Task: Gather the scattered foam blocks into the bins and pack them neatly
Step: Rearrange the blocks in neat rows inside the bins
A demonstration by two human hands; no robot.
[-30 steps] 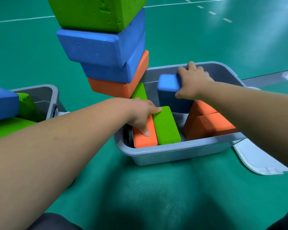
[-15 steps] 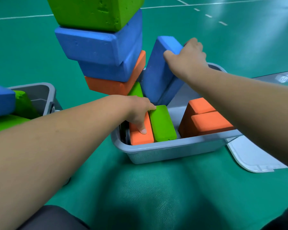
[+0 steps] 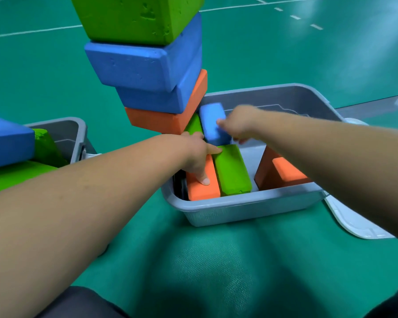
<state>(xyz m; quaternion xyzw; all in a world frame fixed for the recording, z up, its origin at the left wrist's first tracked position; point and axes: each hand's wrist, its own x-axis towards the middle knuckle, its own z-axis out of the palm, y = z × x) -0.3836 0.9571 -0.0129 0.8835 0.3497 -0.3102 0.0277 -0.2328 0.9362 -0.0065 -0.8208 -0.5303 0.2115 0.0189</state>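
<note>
Left hand (image 3: 197,157) presses flat on the orange block (image 3: 202,180); right hand (image 3: 238,125), blurred, grips the blue block (image 3: 213,121), which may jam against the leaning stack (image 3: 152,72) and topple it

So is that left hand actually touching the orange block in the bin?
Touching. The head view shows the left hand lying on the orange block, one finger pressed flat on its top face, beside the green block.

Your arms: both bare from wrist to past the elbow, no sleeves visible.
Your left hand (image 3: 194,154): no glove, ring or watch; short, plain nails.
Your right hand (image 3: 238,123): bare, motion-blurred.
Your legs: dark grey-black fabric at both lower corners.
</note>
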